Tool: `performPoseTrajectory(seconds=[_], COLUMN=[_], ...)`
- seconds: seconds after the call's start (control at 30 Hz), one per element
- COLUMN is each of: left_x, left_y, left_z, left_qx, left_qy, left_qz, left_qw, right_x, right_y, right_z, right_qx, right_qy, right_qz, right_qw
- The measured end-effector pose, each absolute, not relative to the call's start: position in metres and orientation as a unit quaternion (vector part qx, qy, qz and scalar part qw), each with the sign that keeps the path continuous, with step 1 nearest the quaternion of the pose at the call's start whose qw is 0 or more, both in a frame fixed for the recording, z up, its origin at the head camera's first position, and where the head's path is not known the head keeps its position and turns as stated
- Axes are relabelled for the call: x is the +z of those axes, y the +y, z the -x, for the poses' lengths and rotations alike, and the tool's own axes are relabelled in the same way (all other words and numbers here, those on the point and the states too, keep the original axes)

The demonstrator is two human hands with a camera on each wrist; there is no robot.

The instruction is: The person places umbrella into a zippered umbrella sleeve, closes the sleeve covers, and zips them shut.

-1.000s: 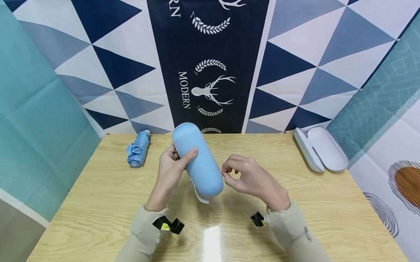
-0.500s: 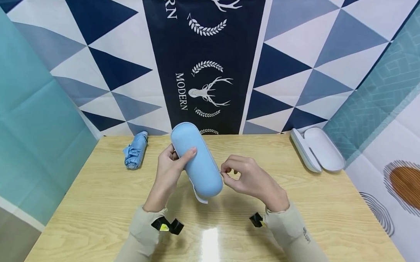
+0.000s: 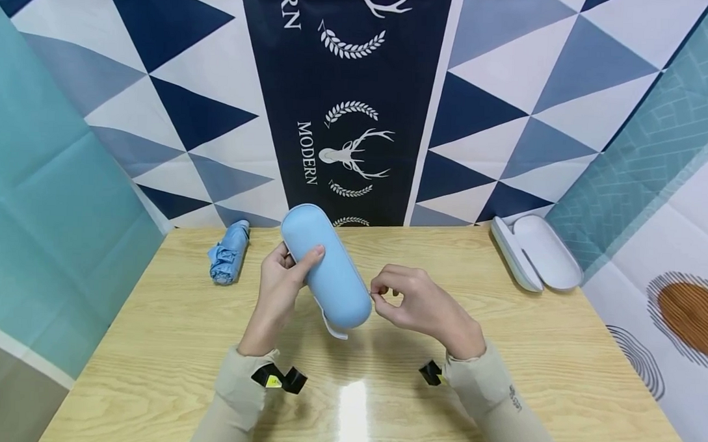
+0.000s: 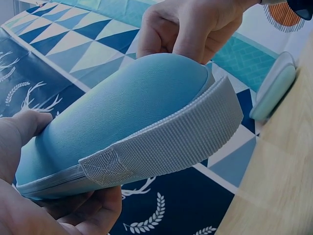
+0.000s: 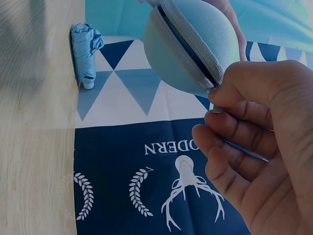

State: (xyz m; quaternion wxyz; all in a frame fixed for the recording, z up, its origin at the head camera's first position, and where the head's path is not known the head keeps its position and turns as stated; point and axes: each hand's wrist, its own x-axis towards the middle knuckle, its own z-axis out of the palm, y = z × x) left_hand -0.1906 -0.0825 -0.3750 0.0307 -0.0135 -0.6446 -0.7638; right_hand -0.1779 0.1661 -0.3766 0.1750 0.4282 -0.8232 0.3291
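A light blue oval zip case (image 3: 327, 274) is held above the wooden table (image 3: 168, 344), tilted with its far end up. My left hand (image 3: 281, 290) grips its far half, thumb on top. My right hand (image 3: 406, 301) pinches the zipper pull (image 5: 216, 108) at the case's near right edge. In the right wrist view the grey zipper line (image 5: 188, 51) runs along the case (image 5: 195, 44). A woven strap (image 4: 166, 147) hangs from the case (image 4: 122, 112) in the left wrist view.
A folded blue umbrella (image 3: 228, 252) lies at the table's far left. An open white case (image 3: 537, 253) sits at the far right. A patterned cloth backdrop (image 3: 346, 103) rises right behind the table.
The case has shifted slightly left and up with both hands still on it. The right hand keeps its pinch at the zipper.
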Motion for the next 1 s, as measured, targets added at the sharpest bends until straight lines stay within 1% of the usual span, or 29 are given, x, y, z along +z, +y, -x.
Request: performPoseTrajectory(seconds=[1.0], left_x=[-0.3733], left_y=[-0.085], left_z=[0.191], left_qx=[-0.768], left_qy=[-0.639], left_qz=[0.006], left_qw=[0.049], right_x=[-0.38], right_y=[0.1674], right_z=[0.1791], right_qx=[0.334], right_qy=[-0.823], right_qz=[-0.429], right_qw=[0.166])
